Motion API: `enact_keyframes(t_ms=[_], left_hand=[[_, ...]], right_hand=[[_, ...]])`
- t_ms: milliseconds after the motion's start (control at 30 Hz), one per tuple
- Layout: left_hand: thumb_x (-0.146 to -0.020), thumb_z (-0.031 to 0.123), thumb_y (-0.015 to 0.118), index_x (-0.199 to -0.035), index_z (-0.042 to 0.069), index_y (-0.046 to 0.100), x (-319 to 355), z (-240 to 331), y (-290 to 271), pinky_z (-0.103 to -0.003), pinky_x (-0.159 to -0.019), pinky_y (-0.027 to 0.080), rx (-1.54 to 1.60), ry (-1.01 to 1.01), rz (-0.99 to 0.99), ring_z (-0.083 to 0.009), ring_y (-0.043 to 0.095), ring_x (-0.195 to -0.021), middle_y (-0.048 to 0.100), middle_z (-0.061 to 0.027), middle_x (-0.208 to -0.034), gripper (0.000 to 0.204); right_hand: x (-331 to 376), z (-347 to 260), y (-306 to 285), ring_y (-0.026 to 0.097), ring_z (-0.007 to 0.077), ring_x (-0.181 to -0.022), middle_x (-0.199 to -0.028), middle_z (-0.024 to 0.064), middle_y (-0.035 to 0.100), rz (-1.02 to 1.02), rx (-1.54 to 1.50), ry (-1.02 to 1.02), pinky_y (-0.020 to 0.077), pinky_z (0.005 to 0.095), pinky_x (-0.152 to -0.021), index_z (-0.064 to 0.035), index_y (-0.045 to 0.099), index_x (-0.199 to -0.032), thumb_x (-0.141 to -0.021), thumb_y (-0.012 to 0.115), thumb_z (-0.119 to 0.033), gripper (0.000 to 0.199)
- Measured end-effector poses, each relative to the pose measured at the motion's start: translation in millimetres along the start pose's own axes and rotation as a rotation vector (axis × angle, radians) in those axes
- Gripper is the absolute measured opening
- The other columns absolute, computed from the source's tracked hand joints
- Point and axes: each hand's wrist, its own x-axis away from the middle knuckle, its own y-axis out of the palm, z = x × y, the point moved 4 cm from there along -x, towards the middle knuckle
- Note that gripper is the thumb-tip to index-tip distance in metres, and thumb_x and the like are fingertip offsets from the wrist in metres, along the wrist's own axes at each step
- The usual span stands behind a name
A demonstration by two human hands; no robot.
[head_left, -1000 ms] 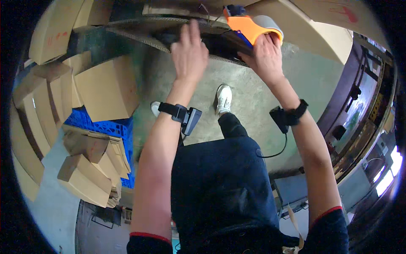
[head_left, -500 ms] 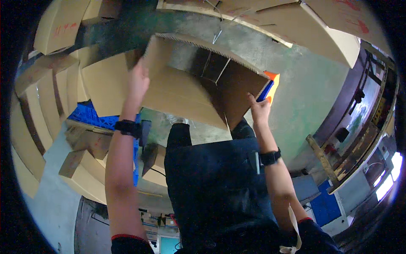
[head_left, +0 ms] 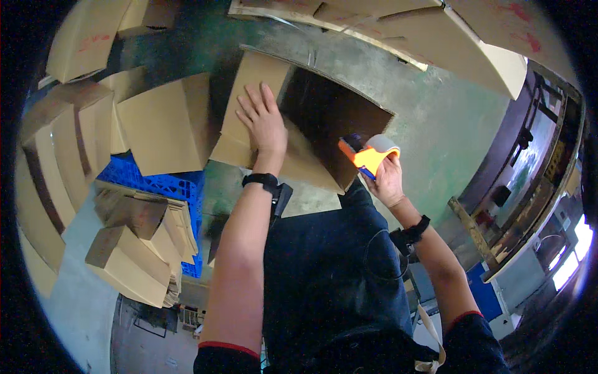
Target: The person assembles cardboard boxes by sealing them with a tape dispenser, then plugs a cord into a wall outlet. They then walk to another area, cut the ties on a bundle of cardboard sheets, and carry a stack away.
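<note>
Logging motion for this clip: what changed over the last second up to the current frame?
The cardboard box came down from overhead to in front of the person, its dark open side now showing. The left hand shifted from the box's raised underside to lie flat on its flap. The right hand dropped to the box's lower right corner. It kept hold of the orange tape dispenser throughout. The stacked cartons and blue pallet stayed put.

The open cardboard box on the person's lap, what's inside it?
The cardboard box shows only a dark, shadowed interior; nothing is visible inside. The left hand lies flat on its flap, covering part of it. The right hand holds a tape dispenser.
</note>
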Motion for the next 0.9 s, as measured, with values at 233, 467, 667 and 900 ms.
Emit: enact_keyframes(t_ms=[233, 467, 667, 900], left_hand=[[-0.070, 0.032, 0.074, -0.147, 0.009, 0.010, -8, 14, -7, -0.062, -0.106, 0.016, 0.007, 0.120, -0.313, -0.0530, 0.008, -0.134, 0.005, -0.0259, -0.149, 0.102], [-0.076, 0.030, 0.067, -0.143, 0.006, 0.024, 8, -24, -10, -0.058, -0.108, 0.018, 0.106, 0.423, -0.331, -0.0438, 0.020, -0.134, 0.023, -0.0173, -0.147, 0.084], [-0.078, 0.031, 0.066, -0.141, 0.010, 0.032, 70, -64, -74, -0.056, -0.109, 0.016, 0.175, 0.549, -0.268, -0.0346, 0.026, -0.134, 0.034, -0.0177, -0.141, 0.075], [-0.076, 0.034, 0.068, -0.142, 0.013, 0.030, 40, -45, -60, -0.051, -0.109, 0.021, 0.086, 0.656, -0.177, -0.0316, 0.032, -0.131, 0.040, -0.0159, -0.135, 0.079]], right_hand=[[-27, -9, 5, 0.058, 0.0317, -0.090, -0.092, 0.0158, 0.059, 0.000, 0.003, 0.039, 0.0389, 0.0434, -0.087, 0.0008, 0.049, -0.111, -0.065, 0.069, -0.013, 0.052], [-139, -15, 96, 0.061, 0.0269, -0.083, -0.080, 0.0129, 0.061, -0.146, 0.056, 0.064, 0.0405, 0.0384, -0.080, -0.0020, 0.051, -0.091, -0.073, 0.058, -0.009, 0.021], [-140, -1, 101, 0.060, 0.0310, -0.080, -0.078, 0.0136, 0.062, -0.094, -0.019, 0.010, 0.0404, 0.0399, -0.082, -0.0027, 0.049, -0.098, -0.080, 0.063, -0.024, 0.031], [-156, -17, -27, 0.058, 0.0376, -0.077, -0.080, 0.0204, 0.059, 0.119, -0.249, -0.287, 0.0442, 0.0441, -0.077, -0.0012, 0.053, -0.100, -0.081, 0.065, -0.037, 0.042]])
